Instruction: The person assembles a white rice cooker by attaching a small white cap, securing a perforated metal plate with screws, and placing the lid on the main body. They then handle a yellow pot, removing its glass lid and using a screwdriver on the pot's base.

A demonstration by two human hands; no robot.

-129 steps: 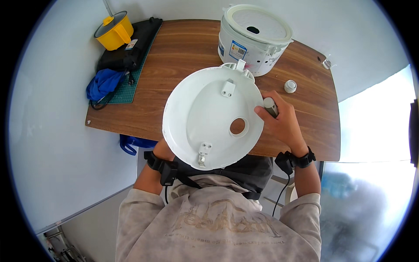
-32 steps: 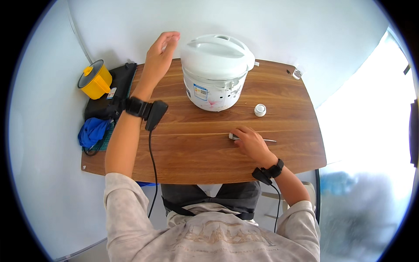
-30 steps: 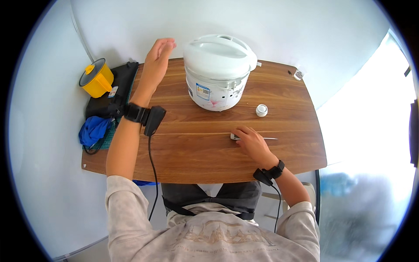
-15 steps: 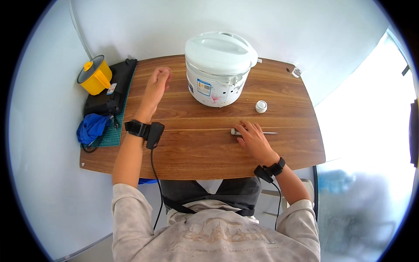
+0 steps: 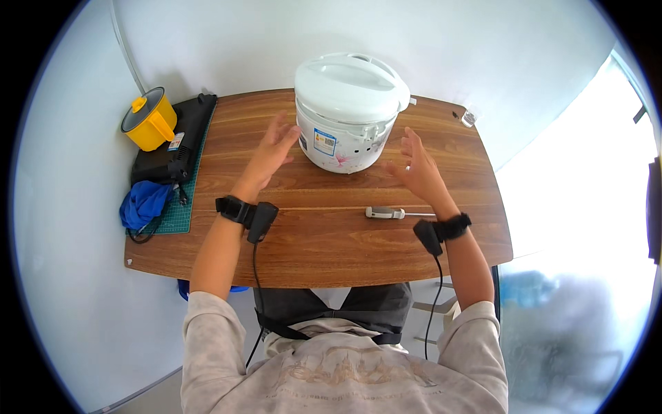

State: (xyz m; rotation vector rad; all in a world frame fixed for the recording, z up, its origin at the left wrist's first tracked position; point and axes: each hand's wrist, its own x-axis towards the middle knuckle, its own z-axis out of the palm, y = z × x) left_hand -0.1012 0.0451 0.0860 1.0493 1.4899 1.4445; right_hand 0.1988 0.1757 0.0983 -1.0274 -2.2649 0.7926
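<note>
A white rice cooker (image 5: 341,148) with its lid down stands at the back middle of the table. My left hand (image 5: 271,153) is beside its lower left side, fingers spread and holding nothing. On the cooker's right, a little nearer to me, my right hand (image 5: 420,172) hovers with thumb and fingers apart. A screwdriver with a grey-and-white handle (image 5: 385,212) lies on the table below that hand, its shaft pointing right. The small round white piece is out of sight, where my right hand now covers its spot.
At the left, a yellow pot (image 5: 153,127) with a lid rests on a black appliance (image 5: 155,160) upon a green cutting mat (image 5: 181,219). A blue cloth bundle (image 5: 143,201) and a cable lie there. A small clear container (image 5: 469,119) sits by the back right edge.
My right hand has left the screwdriver and moved up toward the cooker's right side. My left hand has moved right, closer to the cooker, and its fingers have spread.
</note>
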